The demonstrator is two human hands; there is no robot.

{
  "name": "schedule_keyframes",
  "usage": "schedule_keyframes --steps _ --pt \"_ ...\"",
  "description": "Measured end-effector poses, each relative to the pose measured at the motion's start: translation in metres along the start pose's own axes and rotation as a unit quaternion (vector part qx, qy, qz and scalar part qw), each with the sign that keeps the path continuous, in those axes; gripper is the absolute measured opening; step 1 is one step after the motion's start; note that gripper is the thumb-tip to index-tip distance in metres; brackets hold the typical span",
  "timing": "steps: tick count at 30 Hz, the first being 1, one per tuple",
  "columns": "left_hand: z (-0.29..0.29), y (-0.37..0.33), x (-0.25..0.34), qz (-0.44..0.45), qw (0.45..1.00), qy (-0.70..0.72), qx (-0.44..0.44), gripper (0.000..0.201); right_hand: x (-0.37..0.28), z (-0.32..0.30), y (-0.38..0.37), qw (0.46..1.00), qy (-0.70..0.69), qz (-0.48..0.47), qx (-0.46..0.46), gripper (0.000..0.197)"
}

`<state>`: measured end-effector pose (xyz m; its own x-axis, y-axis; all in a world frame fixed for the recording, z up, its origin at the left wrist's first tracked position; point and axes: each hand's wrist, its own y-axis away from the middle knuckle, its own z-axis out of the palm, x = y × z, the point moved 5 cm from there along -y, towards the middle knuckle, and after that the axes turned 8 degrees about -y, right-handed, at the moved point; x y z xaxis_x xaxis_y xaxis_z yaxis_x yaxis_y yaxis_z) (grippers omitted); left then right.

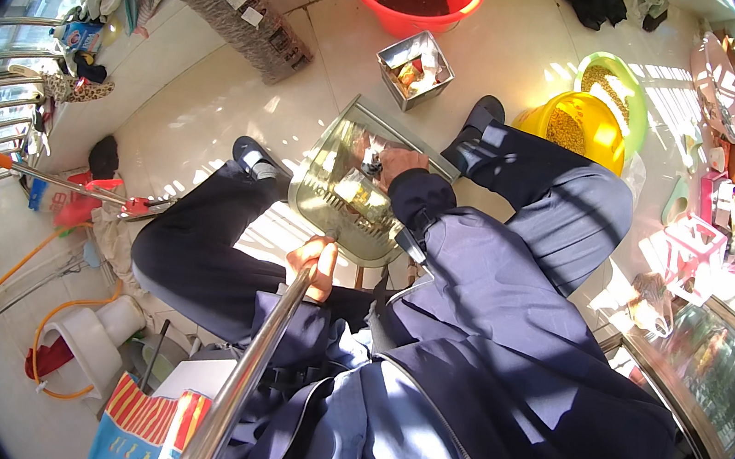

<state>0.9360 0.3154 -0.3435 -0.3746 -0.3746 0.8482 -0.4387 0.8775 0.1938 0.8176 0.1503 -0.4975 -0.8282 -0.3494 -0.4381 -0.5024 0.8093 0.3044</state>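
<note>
My left hand point(312, 269) is wrapped round the upper end of a shiny metal pole point(258, 354), which runs down to the lower edge of the picture. Between my legs stands a grey-green plastic basket point(306, 189) with slotted sides. My right hand point(402, 167) reaches into it from the right, fingers bent among clear and dark packages point(356, 189). Its fingertips are partly hidden, and I cannot make out what they hold. A square metal tin point(422, 96) with colourful wrappers inside stands just beyond the basket.
A red basin point(461, 14) with dark contents stands at the far side. On the right are a yellow bucket point(610, 136) and a green basin point(639, 103) holding grain-like pieces. A long plastic-wrapped bundle point(234, 12) lies far left. An orange hose point(49, 318) curls nearby on the left.
</note>
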Motion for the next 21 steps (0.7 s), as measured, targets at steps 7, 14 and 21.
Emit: schedule_keyframes --steps 7,14,21 --pt "0.001 -0.002 -0.002 -0.002 1.0 0.012 -0.007 0.016 -0.002 0.004 -0.005 0.991 -0.012 0.016 -0.129 0.025" --pt "0.001 0.001 -0.006 0.011 1.0 -0.003 -0.004 0.018 -0.013 0.018 0.015 0.956 0.029 -0.07 -0.284 0.022" --pt "-0.003 0.003 -0.009 -0.032 0.999 -0.04 -0.012 0.008 -0.027 0.006 0.015 0.982 0.038 -0.08 -0.168 0.022"
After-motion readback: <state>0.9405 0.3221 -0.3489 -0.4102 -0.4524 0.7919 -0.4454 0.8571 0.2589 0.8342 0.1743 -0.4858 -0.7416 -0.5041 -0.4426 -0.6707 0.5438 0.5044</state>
